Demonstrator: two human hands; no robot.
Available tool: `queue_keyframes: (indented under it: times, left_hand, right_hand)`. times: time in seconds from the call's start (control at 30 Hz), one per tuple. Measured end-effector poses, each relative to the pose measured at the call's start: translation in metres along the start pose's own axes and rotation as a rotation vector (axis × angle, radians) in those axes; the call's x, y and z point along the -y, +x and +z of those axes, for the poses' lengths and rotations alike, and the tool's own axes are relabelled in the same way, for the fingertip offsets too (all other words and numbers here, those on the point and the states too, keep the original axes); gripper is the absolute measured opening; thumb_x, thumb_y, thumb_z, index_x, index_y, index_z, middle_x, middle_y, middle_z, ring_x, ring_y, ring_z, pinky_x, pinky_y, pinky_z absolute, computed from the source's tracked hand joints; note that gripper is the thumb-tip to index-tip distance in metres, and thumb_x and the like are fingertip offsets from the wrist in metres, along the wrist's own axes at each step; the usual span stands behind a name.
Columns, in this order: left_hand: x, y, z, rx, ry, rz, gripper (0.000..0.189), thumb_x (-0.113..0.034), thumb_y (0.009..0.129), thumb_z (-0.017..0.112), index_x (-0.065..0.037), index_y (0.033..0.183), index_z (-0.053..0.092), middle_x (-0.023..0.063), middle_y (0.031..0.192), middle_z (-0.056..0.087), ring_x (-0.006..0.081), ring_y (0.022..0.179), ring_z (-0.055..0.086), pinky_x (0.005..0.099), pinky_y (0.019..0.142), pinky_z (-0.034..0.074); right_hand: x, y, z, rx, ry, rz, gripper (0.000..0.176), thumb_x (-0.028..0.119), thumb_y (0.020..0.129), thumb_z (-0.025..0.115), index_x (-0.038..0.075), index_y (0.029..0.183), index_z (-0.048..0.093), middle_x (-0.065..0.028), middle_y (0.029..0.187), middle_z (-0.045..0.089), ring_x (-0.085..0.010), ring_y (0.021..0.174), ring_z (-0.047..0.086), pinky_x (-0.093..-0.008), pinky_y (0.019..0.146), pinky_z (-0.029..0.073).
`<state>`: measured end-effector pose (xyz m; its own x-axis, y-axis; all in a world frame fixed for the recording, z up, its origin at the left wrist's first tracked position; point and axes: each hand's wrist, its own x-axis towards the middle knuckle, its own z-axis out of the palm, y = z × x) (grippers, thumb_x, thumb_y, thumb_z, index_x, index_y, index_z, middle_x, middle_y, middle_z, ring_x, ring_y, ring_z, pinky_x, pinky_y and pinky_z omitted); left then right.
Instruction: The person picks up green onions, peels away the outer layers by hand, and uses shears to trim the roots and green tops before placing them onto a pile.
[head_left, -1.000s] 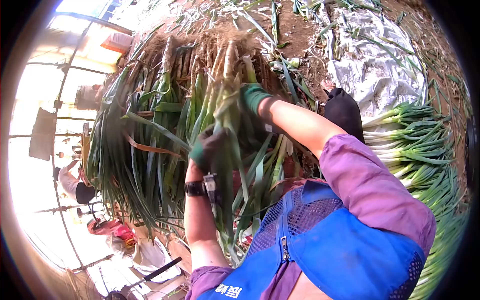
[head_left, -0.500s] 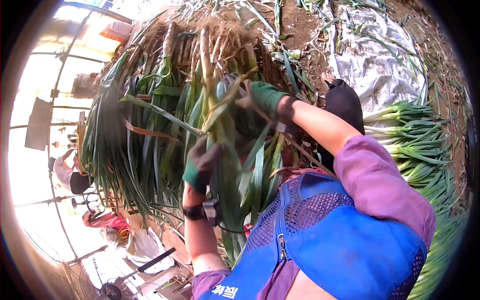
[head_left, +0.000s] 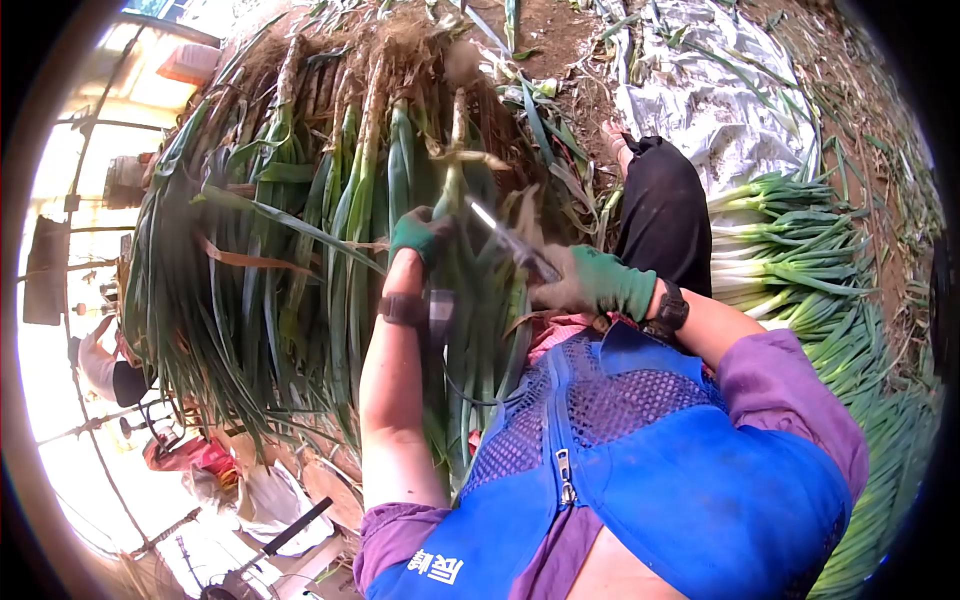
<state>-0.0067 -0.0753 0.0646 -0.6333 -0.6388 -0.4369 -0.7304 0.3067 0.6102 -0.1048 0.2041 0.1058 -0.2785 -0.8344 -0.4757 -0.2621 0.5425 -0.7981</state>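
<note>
My left hand, in a green and grey glove, is closed around the pale stalk of a long green onion. Its root end points away from me and its leaves hang towards my lap. At the right, my gloved right hand grips a slim grey tool with a bright metal tip. That tip points at the stalk, just right of my left hand; contact cannot be made out. Beneath and beyond lies a thick pile of untrimmed green onions with brown roots and long dark leaves.
Cleaned green onions lie in rows on the right, beside a white sheet strewn with leaf scraps. A dark-trousered leg is bent near my right hand. Another person sits at far left, near a red bag.
My left hand has moved up along the onion towards the roots. My right hand has drawn back from the stalk towards my body, with the tool now showing clearly. The view has shifted slightly.
</note>
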Motion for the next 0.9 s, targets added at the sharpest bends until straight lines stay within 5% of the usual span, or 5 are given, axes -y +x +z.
queue_keyframes:
  times: [0.17, 0.47, 0.57, 0.63, 0.9]
  left_hand:
    - [-0.011, -0.012, 0.002, -0.013, 0.01, -0.01, 0.039, -0.033, 0.078, 0.072, -0.001, 0.099, 0.072, 0.005, 0.08, 0.069, 0.013, 0.07, 0.062, 0.0294, 0.067, 0.05]
    - [0.0, -0.007, 0.009, -0.018, -0.039, 0.007, 0.038, -0.032, 0.079, 0.071, 0.0, 0.1, 0.072, 0.0057, 0.083, 0.07, 0.0121, 0.073, 0.063, 0.0282, 0.068, 0.05]
    - [-0.011, -0.015, 0.004, -0.004, -0.071, -0.017, 0.037, -0.032, 0.079, 0.071, -0.001, 0.098, 0.071, 0.0049, 0.083, 0.069, 0.0116, 0.072, 0.062, 0.028, 0.068, 0.05]
    - [-0.011, -0.014, 0.005, 0.003, -0.05, -0.029, 0.036, -0.032, 0.079, 0.071, -0.001, 0.097, 0.071, 0.0042, 0.082, 0.068, 0.0113, 0.072, 0.06, 0.0283, 0.067, 0.049]
    - [-0.006, -0.007, 0.011, -0.02, 0.068, -0.005, 0.035, -0.032, 0.079, 0.072, -0.001, 0.097, 0.071, 0.0037, 0.08, 0.067, 0.011, 0.07, 0.059, 0.0286, 0.066, 0.049]
  right_hand:
    - [-0.007, 0.012, 0.002, -0.087, 0.023, -0.09, 0.053, 0.041, 0.08, 0.069, -0.004, 0.107, 0.057, -0.0213, 0.085, 0.067, -0.0335, 0.08, 0.067, -0.041, 0.074, 0.052]
    - [-0.007, 0.093, -0.024, -0.22, -0.062, -0.01, 0.063, 0.046, 0.081, 0.064, -0.007, 0.112, 0.054, -0.0225, 0.086, 0.067, -0.0319, 0.079, 0.068, -0.0395, 0.071, 0.053]
    - [-0.011, 0.064, -0.013, -0.143, 0.028, -0.037, 0.049, 0.045, 0.081, 0.065, -0.003, 0.088, 0.062, -0.02, 0.083, 0.068, -0.0293, 0.079, 0.067, -0.0397, 0.072, 0.054]
    - [-0.015, 0.036, -0.003, -0.04, 0.059, -0.159, 0.048, 0.043, 0.079, 0.068, -0.003, 0.091, 0.062, -0.0218, 0.083, 0.066, -0.0336, 0.079, 0.066, -0.0412, 0.073, 0.052]
    - [-0.009, 0.036, -0.008, -0.095, 0.0, -0.093, 0.051, 0.04, 0.079, 0.066, -0.005, 0.102, 0.062, -0.0242, 0.089, 0.067, -0.0361, 0.083, 0.066, -0.0422, 0.075, 0.051]
